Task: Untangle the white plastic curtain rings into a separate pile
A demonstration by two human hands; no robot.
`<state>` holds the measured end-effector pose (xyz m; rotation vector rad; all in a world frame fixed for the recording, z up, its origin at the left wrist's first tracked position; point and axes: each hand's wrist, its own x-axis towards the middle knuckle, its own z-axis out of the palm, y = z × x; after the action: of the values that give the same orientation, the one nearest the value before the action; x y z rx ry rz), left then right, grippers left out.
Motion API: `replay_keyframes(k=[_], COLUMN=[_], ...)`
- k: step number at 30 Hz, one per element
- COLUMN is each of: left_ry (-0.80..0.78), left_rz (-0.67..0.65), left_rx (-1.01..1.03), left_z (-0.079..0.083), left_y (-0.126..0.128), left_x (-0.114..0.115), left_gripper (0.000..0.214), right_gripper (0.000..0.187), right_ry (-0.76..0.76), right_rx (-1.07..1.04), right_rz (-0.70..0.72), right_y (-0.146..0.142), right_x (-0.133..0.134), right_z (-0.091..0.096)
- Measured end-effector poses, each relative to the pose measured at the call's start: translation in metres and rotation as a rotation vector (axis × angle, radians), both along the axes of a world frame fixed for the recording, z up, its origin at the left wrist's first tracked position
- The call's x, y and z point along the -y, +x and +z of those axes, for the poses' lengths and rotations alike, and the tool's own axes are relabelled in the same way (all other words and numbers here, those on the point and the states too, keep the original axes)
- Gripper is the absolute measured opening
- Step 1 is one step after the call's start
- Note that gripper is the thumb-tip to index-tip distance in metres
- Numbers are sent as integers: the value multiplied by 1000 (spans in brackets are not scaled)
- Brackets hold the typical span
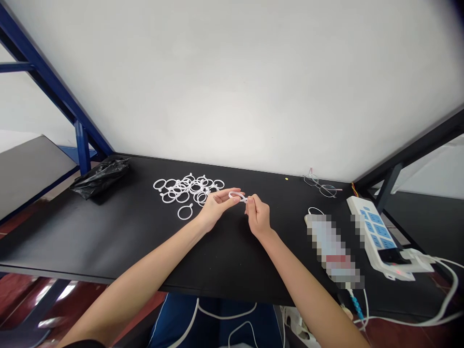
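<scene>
Both of my hands meet over the middle of the black table and hold one white plastic ring between them. My left hand pinches the ring's left side with its fingertips. My right hand is closed on the ring's small tab at the right. A pile of several more white rings lies just behind and left of my left hand, and one single ring lies apart in front of the pile.
A crumpled black plastic bag sits at the table's far left. Glasses lie at the back right near the white wall. A white power strip with plugged cables and a blurred flat object occupy the right side.
</scene>
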<state>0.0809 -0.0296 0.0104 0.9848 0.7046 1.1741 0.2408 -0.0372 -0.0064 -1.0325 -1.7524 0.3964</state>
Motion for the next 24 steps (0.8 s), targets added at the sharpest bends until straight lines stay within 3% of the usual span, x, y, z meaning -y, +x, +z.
replay_keyframes(k=[11,15,18,20,24], left_ry=[9,100,269,406,614], left_rz=[-17,34,198,295,260], left_rx=[-15,-85,-263,-509,-1005], left_z=[-6,-3,5,13,20], left_y=[1,-4,-23,-38,-57], left_x=[0,-8,-20,-27,-28], left_gripper=[30,32,29,28,25], right_gripper=[34,36,32,30,29], right_ry=[22,7,-8,-30,-54], right_rx=[-19,-65,-168,-218,-224], right_rz=[-19,-56,-108,-122,-139], right_y=[-4,-1,3,4,4], right_x=[1,-5,-8,-9,-9], right_z=[-5,-7,-8,-8,-7])
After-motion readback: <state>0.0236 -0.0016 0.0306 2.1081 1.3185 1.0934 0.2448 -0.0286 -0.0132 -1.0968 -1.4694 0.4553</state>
